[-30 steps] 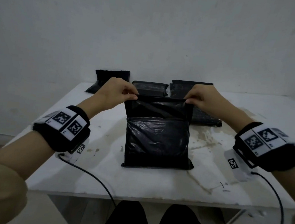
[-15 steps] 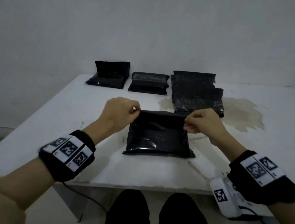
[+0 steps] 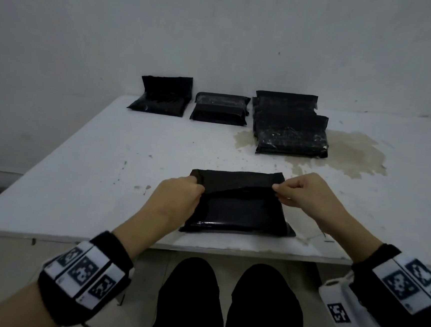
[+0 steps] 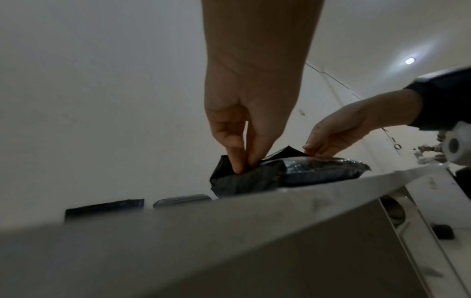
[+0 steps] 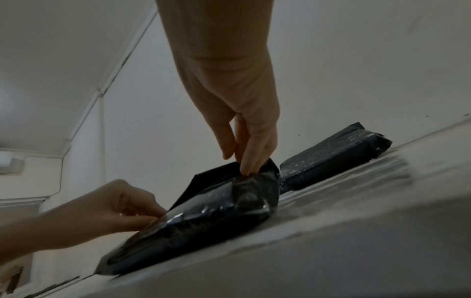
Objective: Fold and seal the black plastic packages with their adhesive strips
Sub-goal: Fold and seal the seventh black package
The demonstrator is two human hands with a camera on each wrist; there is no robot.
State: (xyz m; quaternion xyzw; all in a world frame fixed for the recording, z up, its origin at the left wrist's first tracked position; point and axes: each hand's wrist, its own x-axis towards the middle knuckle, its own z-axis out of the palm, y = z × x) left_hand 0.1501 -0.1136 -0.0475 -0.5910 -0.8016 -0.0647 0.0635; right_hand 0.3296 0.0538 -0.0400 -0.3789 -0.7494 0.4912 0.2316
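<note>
The left hand [image 3: 177, 199] pinches the left corner of the folded-over flap [image 3: 236, 182] between thumb and fingertips, and the right hand [image 3: 308, 197] pinches the flap's right corner the same way, so the flap's edge is stretched between the two grips. The flap belongs to the black package [image 3: 239, 209], which lies flat on the white table [image 3: 103, 179] near its front edge, directly between and beneath the two hands; the flap is bent toward the person over the package's top face. The head view shows the flap's edge running slantwise, sitting lower at the left corner than at the right. The left wrist view shows what the head view hides: the fingers [image 4: 237, 159] point straight down with the flap corner caught between them, and the corner stands up off the package body. The right wrist view shows the flap raised like a tent above the glossy body, apart from it along the middle. Farther back on the table lie three more groups of black packages: one with its flap upright [image 3: 162, 98], a folded one [image 3: 220, 109], and a stack [image 3: 290, 128] on a brownish stain [image 3: 353, 154].
</note>
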